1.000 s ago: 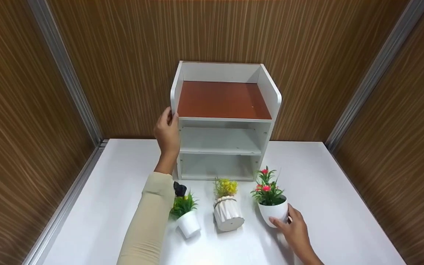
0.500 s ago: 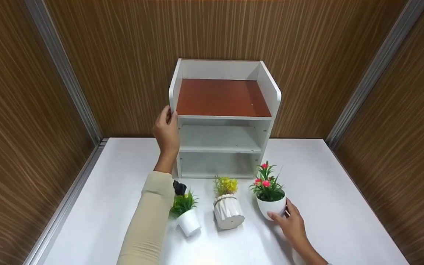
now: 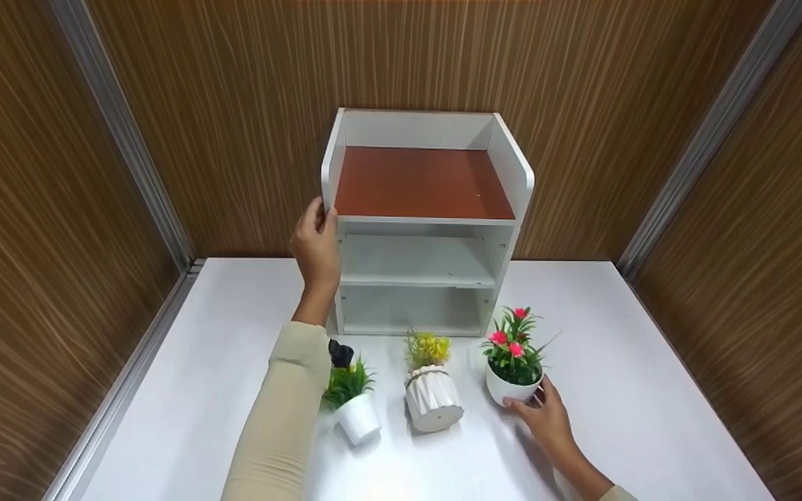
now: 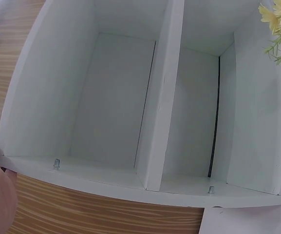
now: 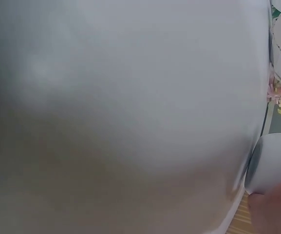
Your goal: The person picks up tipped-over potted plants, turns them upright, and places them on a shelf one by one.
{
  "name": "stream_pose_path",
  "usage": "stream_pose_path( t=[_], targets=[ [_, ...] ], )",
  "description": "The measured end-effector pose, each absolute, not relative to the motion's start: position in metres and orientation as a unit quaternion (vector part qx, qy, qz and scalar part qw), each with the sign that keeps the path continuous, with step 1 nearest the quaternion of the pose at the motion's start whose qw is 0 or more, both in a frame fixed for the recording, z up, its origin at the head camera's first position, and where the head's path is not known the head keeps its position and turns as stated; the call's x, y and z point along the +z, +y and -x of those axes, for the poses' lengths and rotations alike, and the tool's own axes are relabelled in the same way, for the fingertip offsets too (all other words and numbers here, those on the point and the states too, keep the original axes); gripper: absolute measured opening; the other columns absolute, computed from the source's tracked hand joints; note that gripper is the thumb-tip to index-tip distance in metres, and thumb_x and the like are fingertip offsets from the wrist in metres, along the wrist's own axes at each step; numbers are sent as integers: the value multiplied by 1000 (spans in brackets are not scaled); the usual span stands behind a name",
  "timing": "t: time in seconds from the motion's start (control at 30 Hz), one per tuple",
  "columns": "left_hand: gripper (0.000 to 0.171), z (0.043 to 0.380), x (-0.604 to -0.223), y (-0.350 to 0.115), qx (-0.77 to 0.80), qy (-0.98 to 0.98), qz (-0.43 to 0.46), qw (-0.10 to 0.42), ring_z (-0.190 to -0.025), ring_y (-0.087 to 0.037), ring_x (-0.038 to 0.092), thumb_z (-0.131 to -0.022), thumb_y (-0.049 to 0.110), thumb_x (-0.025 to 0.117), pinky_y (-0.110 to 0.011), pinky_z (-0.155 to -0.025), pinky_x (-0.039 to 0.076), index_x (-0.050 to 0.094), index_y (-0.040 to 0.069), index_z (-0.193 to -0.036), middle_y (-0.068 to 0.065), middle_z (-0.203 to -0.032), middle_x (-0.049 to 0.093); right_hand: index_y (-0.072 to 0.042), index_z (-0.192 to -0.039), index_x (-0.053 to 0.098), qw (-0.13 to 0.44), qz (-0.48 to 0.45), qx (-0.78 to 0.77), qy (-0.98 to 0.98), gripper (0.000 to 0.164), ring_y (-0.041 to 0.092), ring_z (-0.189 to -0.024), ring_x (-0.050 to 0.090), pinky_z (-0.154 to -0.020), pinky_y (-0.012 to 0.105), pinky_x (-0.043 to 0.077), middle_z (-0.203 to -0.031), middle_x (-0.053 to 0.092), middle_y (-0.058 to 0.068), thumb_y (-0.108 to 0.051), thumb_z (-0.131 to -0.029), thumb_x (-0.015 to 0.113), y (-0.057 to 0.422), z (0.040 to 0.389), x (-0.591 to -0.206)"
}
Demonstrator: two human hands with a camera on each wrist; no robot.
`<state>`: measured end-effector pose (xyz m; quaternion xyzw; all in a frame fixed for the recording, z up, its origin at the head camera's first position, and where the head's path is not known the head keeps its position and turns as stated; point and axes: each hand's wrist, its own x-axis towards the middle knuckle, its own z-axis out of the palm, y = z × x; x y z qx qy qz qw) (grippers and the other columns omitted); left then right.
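Observation:
My left hand (image 3: 316, 247) grips the left side panel of a white shelf unit (image 3: 436, 221), thumb at its front edge. The unit has a reddish-brown top and two white compartments beneath. My right hand (image 3: 547, 417) holds a white flowerpot (image 3: 512, 390) with pink flowers and green leaves, near the unit's front right. In the right wrist view the pot's base (image 5: 253, 163) shows beside my fingers. A white ribbed pot (image 3: 434, 400) with yellow flowers lies tipped on the table. To its left lies a small white pot (image 3: 358, 417) with green leaves, partly behind my left sleeve.
The white table (image 3: 624, 390) is walled in by wood-grain panels (image 3: 651, 104) with grey metal strips at the corners. A black thing (image 3: 340, 353) shows beside my left sleeve, partly hidden. The unit stands against the back panel.
My right hand has moved the pink-flowered pot a little away from me, toward the shelf unit, and its plant leans more to the right. My left hand keeps its hold on the panel.

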<state>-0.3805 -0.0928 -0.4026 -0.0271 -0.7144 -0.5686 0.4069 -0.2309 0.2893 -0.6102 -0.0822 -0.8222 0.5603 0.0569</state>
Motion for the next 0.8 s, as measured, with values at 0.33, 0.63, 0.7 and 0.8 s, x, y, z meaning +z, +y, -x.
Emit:
stream_pose_path(
  t=[0.33, 0.63, 0.7, 0.8],
  targets=[
    [39, 381, -403, -91, -576, -713, 25, 399, -124, -19, 63, -102, 21, 61, -27, -102, 53, 60, 5, -138, -11, -134, 66, 0, -153, 31, 54, 86, 568, -817, 91, 39, -144, 40, -109, 23, 39, -155, 40, 26, -8, -80, 85, 288, 229, -613],
    [38, 381, -403, -92, -579, -710, 26, 401, -121, -16, 64, -102, 20, 61, -27, -100, 54, 61, 6, -137, -9, -133, 66, -1, -150, 36, 58, 93, 583, -805, 85, 36, -137, 48, -91, 5, 40, -147, 49, 28, -8, -80, 85, 287, 226, -616],
    [37, 381, -403, -92, -581, -709, 26, 400, -121, -17, 64, -102, 20, 61, -27, -100, 54, 61, 6, -137, -9, -132, 67, -1, -151, 33, 53, 91, 590, -800, 88, 37, -139, 46, -93, 6, 40, -150, 46, 28, -9, -81, 85, 287, 226, -617],
    [37, 381, -404, -92, -582, -707, 26, 401, -121, -16, 64, -102, 20, 61, -27, -100, 54, 61, 6, -136, -10, -132, 67, -3, -155, 27, 48, 93, 600, -793, 93, 38, -143, 40, -105, 17, 42, -155, 39, 27, -10, -82, 84, 288, 225, -616]
  ],
)
